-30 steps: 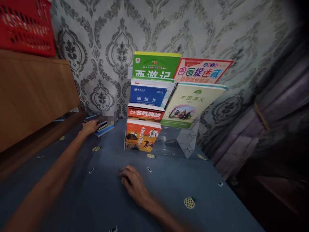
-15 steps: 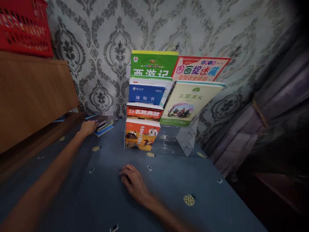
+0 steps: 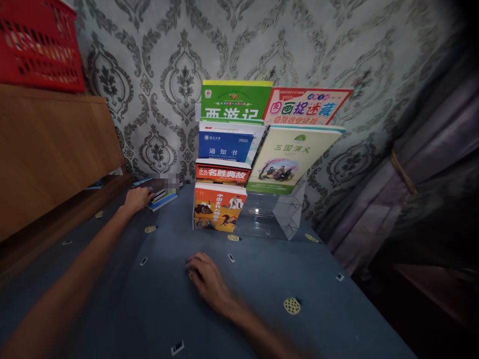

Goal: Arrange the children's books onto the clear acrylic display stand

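Left hand (image 3: pixel 137 199) on stacked books (image 3: pixel 163 201), grip can't tell. Right hand (image 3: pixel 206 279) loosely half-open on blue cloth (image 3: pixel 149 309), before book rack (image 3: pixel 290 218).

Got pale wallpaper (image 3: pixel 147 82) with dark grey damask swirls up top, plus a bright red basket (image 3: pixel 41 62) upper left over a warm brown cabinet (image 3: pixel 56 154). Seeing yellow edging on the green book (image 3: pixel 235 94) upper centre, blue on the booklet (image 3: pixel 224 142) below, loud orange on the paperback (image 3: pixel 220 208) near centre. Also got blue at the bottom of the book stack (image 3: pixel 163 202) left of centre, and yellow pineapples (image 3: pixel 291 305) dotting the blue-grey cloth (image 3: pixel 149 309).
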Action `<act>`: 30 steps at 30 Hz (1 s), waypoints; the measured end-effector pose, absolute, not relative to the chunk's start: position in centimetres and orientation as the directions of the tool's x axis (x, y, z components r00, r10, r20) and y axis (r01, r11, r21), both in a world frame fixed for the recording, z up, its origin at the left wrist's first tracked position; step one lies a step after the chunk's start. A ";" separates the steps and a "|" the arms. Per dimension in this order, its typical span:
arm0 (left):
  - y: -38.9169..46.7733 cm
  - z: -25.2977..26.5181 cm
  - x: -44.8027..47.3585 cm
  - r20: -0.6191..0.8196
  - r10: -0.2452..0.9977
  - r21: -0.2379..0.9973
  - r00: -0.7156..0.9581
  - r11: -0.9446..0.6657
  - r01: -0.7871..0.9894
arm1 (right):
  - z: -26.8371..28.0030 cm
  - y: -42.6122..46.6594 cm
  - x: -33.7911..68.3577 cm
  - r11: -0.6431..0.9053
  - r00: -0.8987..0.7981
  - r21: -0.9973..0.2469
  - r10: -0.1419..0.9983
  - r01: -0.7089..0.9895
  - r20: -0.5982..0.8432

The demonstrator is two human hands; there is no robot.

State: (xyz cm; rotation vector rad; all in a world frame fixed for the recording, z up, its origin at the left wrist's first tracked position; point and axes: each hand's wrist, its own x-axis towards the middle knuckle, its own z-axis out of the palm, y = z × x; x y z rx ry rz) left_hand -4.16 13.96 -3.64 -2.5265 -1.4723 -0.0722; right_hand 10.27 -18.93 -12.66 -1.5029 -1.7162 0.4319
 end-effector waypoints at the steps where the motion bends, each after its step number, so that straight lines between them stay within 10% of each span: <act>1: 13.9 -3.7 -4.3 0.149 0.848 -0.166 0.509 -0.486 0.858 | -12.7 -18.9 10.3 0.237 0.022 -0.702 0.941 0.671 0.339; 30: 11.1 -3.8 -5.8 0.258 0.636 -0.303 0.727 -0.661 0.686 | -12.9 -19.0 10.3 0.249 0.012 -0.685 0.936 0.684 0.352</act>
